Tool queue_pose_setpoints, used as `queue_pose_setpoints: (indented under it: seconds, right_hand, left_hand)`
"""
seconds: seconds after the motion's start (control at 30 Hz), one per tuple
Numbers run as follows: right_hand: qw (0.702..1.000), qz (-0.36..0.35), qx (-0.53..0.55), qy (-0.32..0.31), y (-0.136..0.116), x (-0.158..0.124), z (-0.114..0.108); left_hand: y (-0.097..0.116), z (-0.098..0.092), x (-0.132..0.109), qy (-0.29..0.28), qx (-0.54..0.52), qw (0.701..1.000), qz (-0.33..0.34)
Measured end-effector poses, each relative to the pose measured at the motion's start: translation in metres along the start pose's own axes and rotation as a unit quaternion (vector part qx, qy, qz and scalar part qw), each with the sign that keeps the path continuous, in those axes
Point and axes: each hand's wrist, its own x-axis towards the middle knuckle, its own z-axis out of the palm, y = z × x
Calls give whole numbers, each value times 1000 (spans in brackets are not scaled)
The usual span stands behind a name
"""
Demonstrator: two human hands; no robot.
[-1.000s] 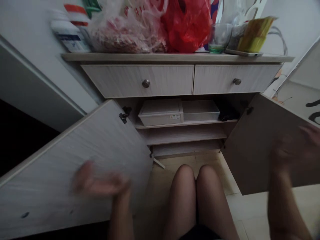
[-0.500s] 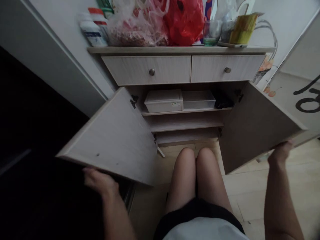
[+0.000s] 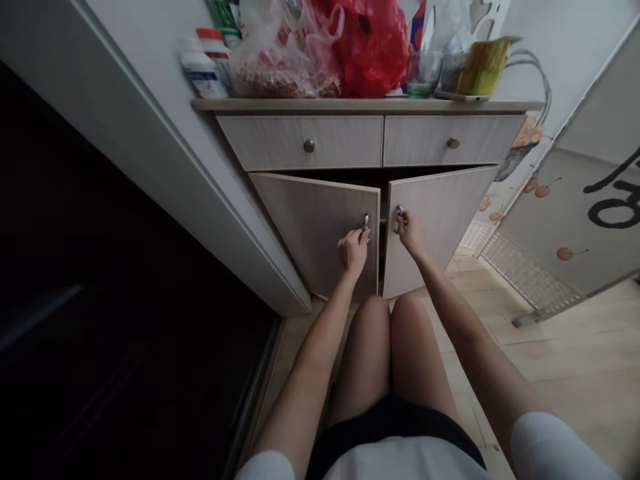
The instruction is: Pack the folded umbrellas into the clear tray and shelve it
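The two pale wood-grain doors of a low cabinet stand almost closed, with a narrow dark gap between them. My left hand [image 3: 354, 251] grips the small metal handle [image 3: 367, 222] of the left door [image 3: 313, 230]. My right hand [image 3: 411, 233] holds the matching handle [image 3: 399, 217] on the right door [image 3: 440, 227]. The cabinet's shelves and boxes are hidden behind the doors. Above the doors are two closed drawers [image 3: 300, 143] with round metal knobs.
Plastic bags [image 3: 320, 53], a bottle [image 3: 201, 70] and a glass [image 3: 424, 73] stand on the cabinet top [image 3: 365, 105]. A tall white panel [image 3: 190, 180] runs along the left, and a cherry-printed screen [image 3: 575, 187] stands at right above the pale floor [image 3: 550, 347].
Both doors have swung from wide open to almost closed. My hands have moved inward from the doors' outer edges onto the handles, and the shelves and boxes have gone from view.
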Motion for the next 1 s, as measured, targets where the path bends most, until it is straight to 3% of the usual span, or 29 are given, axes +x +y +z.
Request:
queue_pose_setpoints:
  seconds: [0.13, 0.33, 0.8, 1.0]
  right_hand:
    - [999, 48, 12, 6, -8, 32, 7]
    - [998, 60, -3, 29, -13, 61, 14]
    - [995, 93, -21, 28, -18, 79, 18]
    - [995, 88, 18, 34, -13, 82, 23]
  left_hand:
    - [14, 32, 40, -6, 22, 999, -28]
    - [8, 49, 71, -11, 24, 1000, -11]
    - [6, 59, 93, -27, 56, 998, -15]
    - [7, 58, 97, -37, 48, 998, -29]
